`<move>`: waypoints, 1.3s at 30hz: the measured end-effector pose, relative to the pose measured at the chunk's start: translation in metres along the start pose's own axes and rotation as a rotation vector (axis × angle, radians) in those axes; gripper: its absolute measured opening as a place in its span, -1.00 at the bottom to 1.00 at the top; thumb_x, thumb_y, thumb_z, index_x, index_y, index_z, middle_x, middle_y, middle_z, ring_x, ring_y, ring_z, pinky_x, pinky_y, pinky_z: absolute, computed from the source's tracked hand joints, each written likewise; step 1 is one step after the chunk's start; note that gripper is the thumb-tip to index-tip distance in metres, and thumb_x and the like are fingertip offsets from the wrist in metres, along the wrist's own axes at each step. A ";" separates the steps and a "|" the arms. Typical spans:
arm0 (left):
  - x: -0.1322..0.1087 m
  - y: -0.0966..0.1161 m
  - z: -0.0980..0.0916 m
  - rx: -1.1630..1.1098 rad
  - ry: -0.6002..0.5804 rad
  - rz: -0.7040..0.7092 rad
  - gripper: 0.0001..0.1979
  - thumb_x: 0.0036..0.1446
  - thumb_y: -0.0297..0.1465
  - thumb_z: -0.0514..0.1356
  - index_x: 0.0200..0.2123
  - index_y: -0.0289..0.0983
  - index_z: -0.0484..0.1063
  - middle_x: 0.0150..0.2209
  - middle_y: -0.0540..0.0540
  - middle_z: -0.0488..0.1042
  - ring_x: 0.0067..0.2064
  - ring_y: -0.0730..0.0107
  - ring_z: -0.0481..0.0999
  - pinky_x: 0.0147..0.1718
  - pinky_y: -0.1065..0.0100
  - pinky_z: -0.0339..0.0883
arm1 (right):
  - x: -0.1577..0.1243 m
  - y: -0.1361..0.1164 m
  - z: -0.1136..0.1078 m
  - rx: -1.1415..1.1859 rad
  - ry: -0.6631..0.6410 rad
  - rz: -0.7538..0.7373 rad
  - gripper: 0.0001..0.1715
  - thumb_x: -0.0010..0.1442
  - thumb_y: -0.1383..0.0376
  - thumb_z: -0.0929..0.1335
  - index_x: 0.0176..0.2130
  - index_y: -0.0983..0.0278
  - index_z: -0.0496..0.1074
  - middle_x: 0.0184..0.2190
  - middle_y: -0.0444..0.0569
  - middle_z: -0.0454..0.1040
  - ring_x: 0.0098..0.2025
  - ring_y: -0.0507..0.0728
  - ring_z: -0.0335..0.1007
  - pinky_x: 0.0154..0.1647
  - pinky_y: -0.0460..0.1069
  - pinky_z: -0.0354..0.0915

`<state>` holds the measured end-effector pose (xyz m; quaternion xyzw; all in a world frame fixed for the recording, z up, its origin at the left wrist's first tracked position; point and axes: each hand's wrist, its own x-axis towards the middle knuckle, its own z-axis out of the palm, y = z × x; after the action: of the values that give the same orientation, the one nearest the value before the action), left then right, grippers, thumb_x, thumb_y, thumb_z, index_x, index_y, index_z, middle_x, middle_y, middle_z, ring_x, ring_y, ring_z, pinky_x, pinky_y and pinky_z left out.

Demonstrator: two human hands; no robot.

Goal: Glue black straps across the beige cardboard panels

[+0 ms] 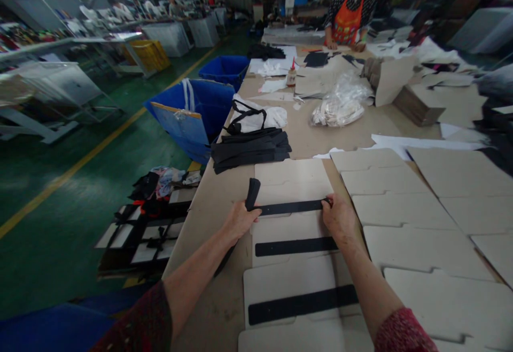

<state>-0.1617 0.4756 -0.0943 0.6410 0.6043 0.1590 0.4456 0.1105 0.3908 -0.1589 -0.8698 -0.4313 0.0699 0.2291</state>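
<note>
My left hand (239, 220) is closed on a black strap (290, 208) at the left edge of a pale cardboard sheet (294, 178). The strap's loose end sticks up past my fingers and a further length hangs below the hand. My right hand (339, 217) presses the strap's other end down at the sheet's right edge, fingers curled on it. The strap lies flat across the sheet between my hands. Two nearer sheets each carry a black strap (295, 246) laid across them, the closest strap (302, 304) being wider in view.
More pale cardboard sheets (404, 245) overlap in rows to the right. A pile of black straps (250, 149) and white fabric lies farther up the table. Blue bins (200, 111) stand left of the table. A person in an orange apron (348, 15) works at the far end.
</note>
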 end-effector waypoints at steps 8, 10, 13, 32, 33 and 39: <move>-0.019 -0.009 0.002 0.042 -0.070 0.064 -0.78 0.07 -0.35 0.24 -0.22 -0.30 0.58 -0.57 0.03 0.47 -0.50 0.36 0.47 -0.50 0.42 0.18 | 0.003 0.004 0.001 -0.056 0.045 -0.061 -0.77 0.26 0.26 0.35 -0.10 0.30 0.47 -0.08 0.19 0.49 -0.13 0.25 0.44 -0.13 0.05 0.26; -0.016 -0.008 0.001 0.077 -0.064 0.060 -0.79 0.10 -0.34 0.22 -0.23 -0.30 0.58 -0.59 0.03 0.45 -0.50 0.36 0.47 -0.51 0.42 0.17 | 0.003 0.004 0.001 -0.053 0.025 -0.058 -0.81 0.28 0.26 0.34 -0.14 0.29 0.48 -0.13 0.15 0.51 -0.15 0.23 0.44 -0.14 0.04 0.25; -0.005 -0.004 -0.001 0.122 -0.016 0.038 -0.83 0.11 -0.37 0.22 -0.27 -0.29 0.58 -0.58 0.01 0.46 -0.47 0.35 0.49 -0.50 0.42 0.18 | 0.003 0.004 0.001 -0.066 -0.004 -0.057 -0.83 0.29 0.26 0.33 -0.17 0.27 0.48 -0.20 0.10 0.53 -0.19 0.20 0.45 -0.16 0.02 0.24; 0.029 -0.016 0.014 0.372 0.080 -0.075 -0.79 0.11 -0.33 0.25 -0.20 -0.30 0.57 -0.24 -0.20 0.63 -0.16 0.15 0.61 -0.22 0.34 0.36 | 0.004 0.009 0.006 -0.078 -0.013 -0.064 -0.82 0.30 0.24 0.29 -0.19 0.25 0.46 -0.20 0.09 0.52 -0.22 0.21 0.43 -0.22 0.04 0.22; 0.029 -0.016 0.015 0.376 0.081 -0.076 -0.79 0.11 -0.33 0.25 -0.20 -0.29 0.56 -0.24 -0.20 0.63 -0.16 0.14 0.61 -0.22 0.34 0.37 | 0.005 0.010 0.006 -0.076 -0.011 -0.064 -0.83 0.29 0.24 0.30 -0.19 0.25 0.46 -0.20 0.09 0.52 -0.22 0.21 0.42 -0.22 0.04 0.22; 0.029 -0.016 0.018 0.408 0.096 -0.081 -0.79 0.12 -0.32 0.24 -0.20 -0.27 0.54 -0.23 -0.20 0.63 -0.13 0.10 0.61 -0.19 0.30 0.38 | 0.006 0.012 0.008 -0.060 -0.018 -0.075 -0.85 0.28 0.27 0.31 -0.21 0.26 0.46 -0.19 0.10 0.52 -0.18 0.21 0.43 -0.18 0.03 0.24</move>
<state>-0.1526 0.4931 -0.1260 0.6848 0.6698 0.0455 0.2835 0.1205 0.3922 -0.1712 -0.8588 -0.4677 0.0562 0.2015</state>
